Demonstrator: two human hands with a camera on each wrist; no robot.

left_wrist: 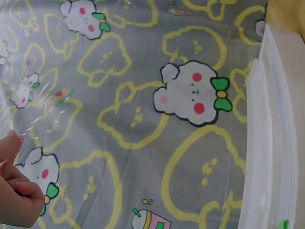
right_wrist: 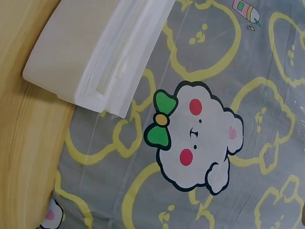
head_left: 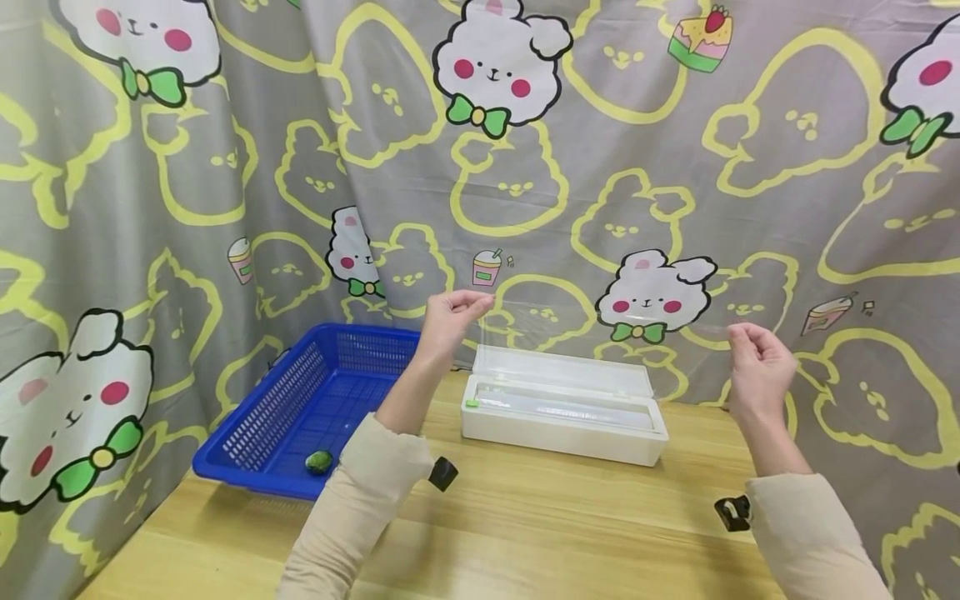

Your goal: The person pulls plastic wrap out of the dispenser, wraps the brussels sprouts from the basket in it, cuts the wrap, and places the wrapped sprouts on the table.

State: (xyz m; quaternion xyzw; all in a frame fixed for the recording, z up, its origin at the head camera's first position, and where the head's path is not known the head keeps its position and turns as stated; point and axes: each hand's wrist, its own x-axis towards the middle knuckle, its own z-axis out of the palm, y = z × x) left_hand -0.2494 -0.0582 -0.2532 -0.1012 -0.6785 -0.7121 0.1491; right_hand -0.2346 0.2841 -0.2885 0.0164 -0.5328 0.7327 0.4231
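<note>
A sheet of clear plastic wrap (left_wrist: 42,112) stretches between both raised hands, its creases catching light in the left wrist view. My left hand (head_left: 450,327) pinches one upper corner between thumb and fingers. At the other corner, the fingers of my right hand (head_left: 761,367) are curled round the film; in the right wrist view almost none of that hand shows. Below and behind the sheet stands a long white wrap dispenser box (head_left: 562,437), its lid (head_left: 562,371) raised. Inside it lies a roll of wrap (head_left: 577,410), and a small green slider (head_left: 472,403) sits at its left end.
On the left of the wooden table (head_left: 570,533) stands a blue perforated basket (head_left: 247,477). One small, round, mottled green item (head_left: 318,462) lies in it near the front. A grey patterned curtain (head_left: 420,192) hangs behind the table and along its sides.
</note>
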